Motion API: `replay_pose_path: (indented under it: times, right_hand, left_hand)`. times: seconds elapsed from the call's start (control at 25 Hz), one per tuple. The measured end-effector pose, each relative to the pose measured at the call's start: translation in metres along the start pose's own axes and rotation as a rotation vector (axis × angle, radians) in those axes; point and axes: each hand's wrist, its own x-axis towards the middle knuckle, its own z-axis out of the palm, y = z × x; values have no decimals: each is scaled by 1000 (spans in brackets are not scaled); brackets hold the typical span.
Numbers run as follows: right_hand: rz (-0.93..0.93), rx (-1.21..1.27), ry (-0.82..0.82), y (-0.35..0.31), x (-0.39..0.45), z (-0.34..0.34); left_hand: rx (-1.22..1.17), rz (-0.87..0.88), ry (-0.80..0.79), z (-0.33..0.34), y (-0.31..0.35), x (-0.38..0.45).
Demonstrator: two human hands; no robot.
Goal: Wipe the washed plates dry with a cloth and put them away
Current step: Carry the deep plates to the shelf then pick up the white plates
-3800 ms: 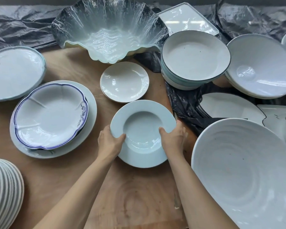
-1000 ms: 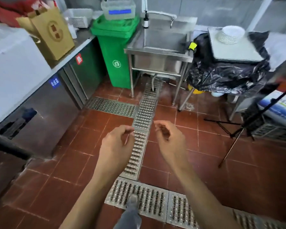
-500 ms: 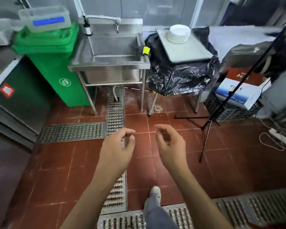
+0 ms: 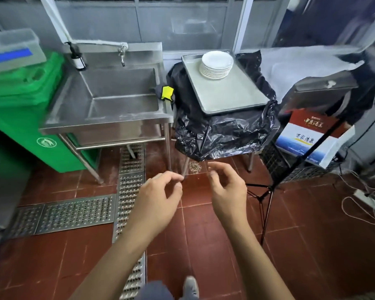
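Plates (image 4: 217, 64): one stack on tray (image 4: 230, 92); two empty hands.

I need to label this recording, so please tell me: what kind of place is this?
Most likely a commercial kitchen's washing area: a steel sink on legs, metal drain grates in the red tiled floor, and a stack of white plates on a metal tray.

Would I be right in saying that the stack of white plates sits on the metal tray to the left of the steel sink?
Not quite: in the head view the stack of white plates does sit on the metal tray, but the tray is to the right of the steel sink, not the left.
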Motion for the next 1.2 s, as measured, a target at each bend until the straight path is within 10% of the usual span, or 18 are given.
replay_pose_path:
  times: [1.2]
  right_hand:
    - [168,-53,165,67,570,160]
  left_hand:
    - [-83,114,-225,97,-3,609]
